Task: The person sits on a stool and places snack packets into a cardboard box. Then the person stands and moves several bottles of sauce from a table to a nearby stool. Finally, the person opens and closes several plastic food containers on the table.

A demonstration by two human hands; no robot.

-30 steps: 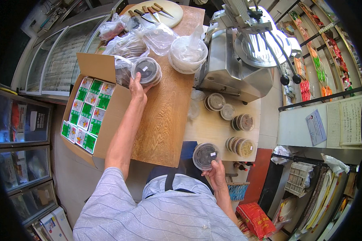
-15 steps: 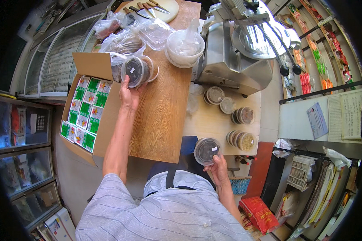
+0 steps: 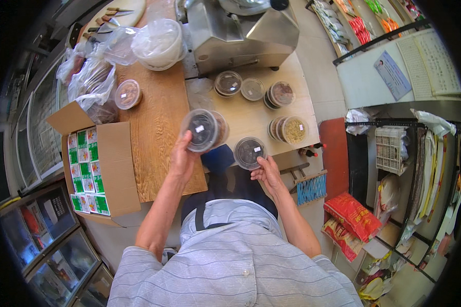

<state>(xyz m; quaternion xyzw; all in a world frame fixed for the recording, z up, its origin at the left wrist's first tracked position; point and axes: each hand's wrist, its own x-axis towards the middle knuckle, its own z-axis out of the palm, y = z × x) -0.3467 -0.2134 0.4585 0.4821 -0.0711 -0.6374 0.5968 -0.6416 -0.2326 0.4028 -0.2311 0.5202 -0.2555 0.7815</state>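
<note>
My left hand (image 3: 183, 159) is closed round a stack of round clear plastic tubs (image 3: 202, 131), the front one dark inside and a brown one behind it, above the gap between the two tables. In my right hand (image 3: 269, 173) is another lidded round tub (image 3: 249, 153) with dark contents, gripped at its near right edge. The two held loads are close together but apart. Beyond them, on the pale table, stand a dark-filled tub (image 3: 228, 83), a smaller tub (image 3: 252, 89), a brown-filled stack (image 3: 280, 94) and a stack with yellowish contents (image 3: 294, 129).
A reddish-brown tub (image 3: 128, 94) sits on the wooden table (image 3: 161, 138), near plastic bags (image 3: 93, 79), a white bowl (image 3: 159, 45) and knives (image 3: 103, 28). A cardboard box (image 3: 119, 171) of green-white packets is at left. A metal slicing machine (image 3: 243, 41) stands at the back.
My left hand has come from the far wooden table toward my right hand, bringing the stacked tubs. A reddish-brown tub now shows alone there. My view has turned right; the right hand still holds its tub.
</note>
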